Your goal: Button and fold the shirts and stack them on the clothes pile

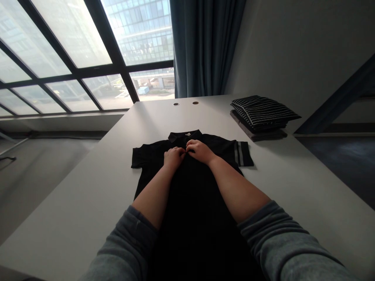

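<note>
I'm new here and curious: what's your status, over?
Left hand, right hand: together just below collar. Black shirt: spread on white table. Folded stack: off right, not touching shirt.

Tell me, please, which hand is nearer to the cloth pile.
Right. The right hand is on the shirt, on the side toward the cloth pile; the left hand is beside it, farther away.

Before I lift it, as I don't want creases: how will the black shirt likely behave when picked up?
The shirt will probably droop, since it lies flat like soft cloth. It is likely light for its spread, as the sleeves look thin against the table. The collar may be slightly stiffer, given its crisper outline.
</note>
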Tool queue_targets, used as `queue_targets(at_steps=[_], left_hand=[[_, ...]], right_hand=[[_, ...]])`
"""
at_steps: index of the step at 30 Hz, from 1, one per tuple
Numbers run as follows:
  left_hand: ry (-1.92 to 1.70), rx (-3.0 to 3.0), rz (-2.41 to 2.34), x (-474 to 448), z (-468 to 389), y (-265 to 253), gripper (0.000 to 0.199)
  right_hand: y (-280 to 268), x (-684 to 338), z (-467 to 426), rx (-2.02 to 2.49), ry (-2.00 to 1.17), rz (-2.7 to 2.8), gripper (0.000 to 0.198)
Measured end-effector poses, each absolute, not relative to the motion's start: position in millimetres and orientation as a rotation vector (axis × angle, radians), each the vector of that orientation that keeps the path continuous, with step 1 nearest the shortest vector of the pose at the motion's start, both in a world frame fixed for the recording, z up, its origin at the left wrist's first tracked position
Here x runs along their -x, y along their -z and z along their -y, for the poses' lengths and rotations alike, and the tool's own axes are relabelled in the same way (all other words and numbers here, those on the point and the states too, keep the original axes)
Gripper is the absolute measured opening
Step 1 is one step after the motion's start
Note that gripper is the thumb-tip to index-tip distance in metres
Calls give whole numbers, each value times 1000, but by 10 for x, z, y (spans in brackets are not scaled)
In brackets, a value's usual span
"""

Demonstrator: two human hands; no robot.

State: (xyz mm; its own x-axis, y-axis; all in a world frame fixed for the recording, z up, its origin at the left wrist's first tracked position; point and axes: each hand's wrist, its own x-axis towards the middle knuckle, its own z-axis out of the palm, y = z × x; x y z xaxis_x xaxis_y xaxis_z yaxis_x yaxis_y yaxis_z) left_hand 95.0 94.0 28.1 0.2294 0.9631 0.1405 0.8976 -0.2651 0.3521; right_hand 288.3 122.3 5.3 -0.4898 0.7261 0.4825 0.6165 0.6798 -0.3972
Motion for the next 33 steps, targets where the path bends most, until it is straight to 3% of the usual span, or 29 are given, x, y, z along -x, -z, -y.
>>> queue_targets(at_steps=[16,33], left_hand=[[-643,-2141,-1743,-1000,-987,-210,20],[-807,-1985,-1629,-977,-965,-227,14]], right_hand=[[-12,-2868,-1217,1121,-513,2077,12],[18,-2841,-1232,1106,-466,2121,10]])
